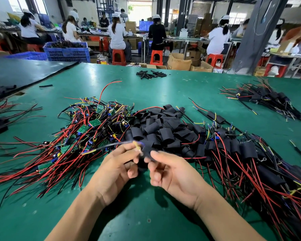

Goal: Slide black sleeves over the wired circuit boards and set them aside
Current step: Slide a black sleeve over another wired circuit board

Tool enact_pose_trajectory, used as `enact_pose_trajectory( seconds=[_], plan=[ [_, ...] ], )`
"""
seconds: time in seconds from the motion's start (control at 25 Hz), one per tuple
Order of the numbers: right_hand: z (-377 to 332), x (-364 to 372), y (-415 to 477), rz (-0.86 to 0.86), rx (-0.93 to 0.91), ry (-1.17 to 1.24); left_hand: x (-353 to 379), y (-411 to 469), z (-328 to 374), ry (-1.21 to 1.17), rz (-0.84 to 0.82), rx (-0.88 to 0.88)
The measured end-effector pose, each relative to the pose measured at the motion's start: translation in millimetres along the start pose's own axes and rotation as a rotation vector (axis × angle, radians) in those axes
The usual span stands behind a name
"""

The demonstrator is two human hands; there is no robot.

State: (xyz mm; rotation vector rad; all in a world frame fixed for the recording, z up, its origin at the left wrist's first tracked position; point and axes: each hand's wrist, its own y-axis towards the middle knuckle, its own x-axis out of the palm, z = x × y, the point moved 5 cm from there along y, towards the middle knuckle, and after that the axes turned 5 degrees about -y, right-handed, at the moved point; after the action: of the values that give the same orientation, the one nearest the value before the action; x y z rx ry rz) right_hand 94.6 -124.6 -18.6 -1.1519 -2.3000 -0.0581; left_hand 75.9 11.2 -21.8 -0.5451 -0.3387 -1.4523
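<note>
Single head-worn wide-angle view, facing forward and down over green table (163, 87); left hand (116, 171) and right hand (172, 174) close at bottom centre, seated workers (117, 34) far behind.

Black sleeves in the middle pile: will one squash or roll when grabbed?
The black sleeves look thin and partly flattened, so probably soft and unlikely to roll. Heaped loosely, they likely scatter if pushed.
</note>
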Motion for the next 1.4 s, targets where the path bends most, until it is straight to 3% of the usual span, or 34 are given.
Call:
enact_pose_trajectory(
  seconds=[0.2,0.32,0.44,0.64,0.84,1.0,1.2,1.4],
  plan=[
    [-34.6,-37.2,-3.2,0.416,-0.369,0.327,-8.1,2.9,-1.2,0.05,0.075,0.018],
    [-46.1,-63.7,-15.3,0.628,-0.448,0.392,-14.0,3.7,-2.3,0.089,0.144,0.053],
    [-46.8,-70.7,-18.9,0.66,-0.458,0.405,-17.8,1.5,1.5,0.204,0.261,0.142],
    [-35.5,-62.9,-10.8,0.628,-0.398,0.278,-27.0,-17.9,29.3,0.884,0.671,0.487],
    [-27.1,-57.6,-4.3,0.679,-0.379,0.027,-35.0,-10.7,29.8,1.062,0.627,0.382],
    [-24.9,-55.3,-2.1,0.7,-0.401,-0.177,-36.2,-10.9,31.0,1.044,0.626,0.381],
    [-23.2,-48.0,-0.4,0.635,-0.408,-0.297,-31.6,-16.2,35.8,0.828,0.642,0.507],
    [-22.0,-41.3,-1.3,0.566,-0.449,-0.408,-11.5,-17.3,32.0,0.498,0.43,0.563]
  ],
)
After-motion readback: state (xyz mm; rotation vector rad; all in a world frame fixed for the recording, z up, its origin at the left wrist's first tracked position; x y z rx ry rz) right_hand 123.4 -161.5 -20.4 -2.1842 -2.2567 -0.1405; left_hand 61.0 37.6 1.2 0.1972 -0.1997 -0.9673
